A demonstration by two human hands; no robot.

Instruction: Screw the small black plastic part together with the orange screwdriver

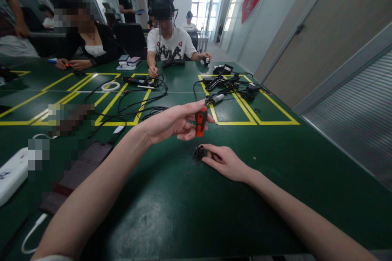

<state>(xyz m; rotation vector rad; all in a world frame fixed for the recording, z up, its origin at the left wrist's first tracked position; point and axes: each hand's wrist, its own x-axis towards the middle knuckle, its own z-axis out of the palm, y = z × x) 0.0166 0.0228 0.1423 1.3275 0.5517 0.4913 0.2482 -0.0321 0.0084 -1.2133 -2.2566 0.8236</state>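
Note:
My left hand [186,121] is closed around a screwdriver [200,121] with a red and black handle, its thumb or finger lying across the top. The screwdriver stands upright, and its thin shaft points down at a small black part [199,153] on the green table. Whether the tip sits in a screw is too small to tell. From the right, my right hand [223,160] pinches the side of that black part with thumb and fingers, against the tabletop. The exact kind of the black part does not show.
Black cables and tools [226,83] lie beyond my hands inside yellow tape lines. On the left are a white power strip [15,171] and a dark flat device [82,171] with cables. Across the table [275,138], a person in a white shirt [171,45] handles small parts.

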